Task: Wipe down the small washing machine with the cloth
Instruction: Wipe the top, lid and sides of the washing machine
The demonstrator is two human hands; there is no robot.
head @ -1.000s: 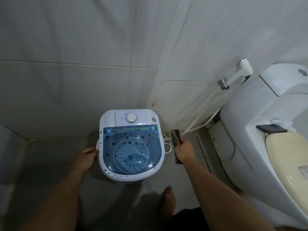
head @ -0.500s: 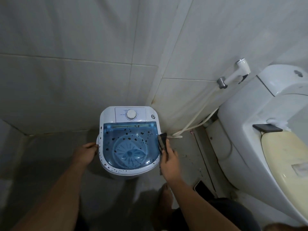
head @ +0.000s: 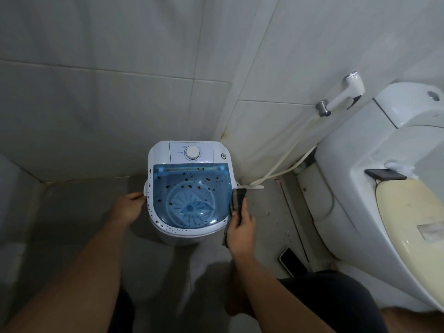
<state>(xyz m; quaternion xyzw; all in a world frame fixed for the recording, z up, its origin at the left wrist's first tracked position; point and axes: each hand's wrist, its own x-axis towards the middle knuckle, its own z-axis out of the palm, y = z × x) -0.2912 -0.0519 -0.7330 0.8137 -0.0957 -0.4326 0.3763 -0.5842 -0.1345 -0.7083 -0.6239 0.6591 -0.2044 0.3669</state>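
The small washing machine (head: 158, 155) stands on the floor in the tiled corner. It is white, with a blue see-through lid (head: 192, 188) and a round dial at the back. Dark specks dot the lid and the white rim. My left hand (head: 128, 209) rests against the machine's left side, fingertips at the side handle. My right hand (head: 241, 225) holds a dark checked cloth (head: 237, 200) and presses it against the machine's right edge. The cloth's lower end hangs below my hand.
A white toilet (head: 355, 212) with a yellowed lid fills the right side. A spray hose (head: 283, 162) runs from the wall bracket to the floor behind the machine. A phone (head: 292, 260) lies on the floor near the toilet base. Tiled walls close in behind.
My right hand carried the cloth from the floor area right of the machine leftward onto the machine's right edge. My left hand stayed at the left side.
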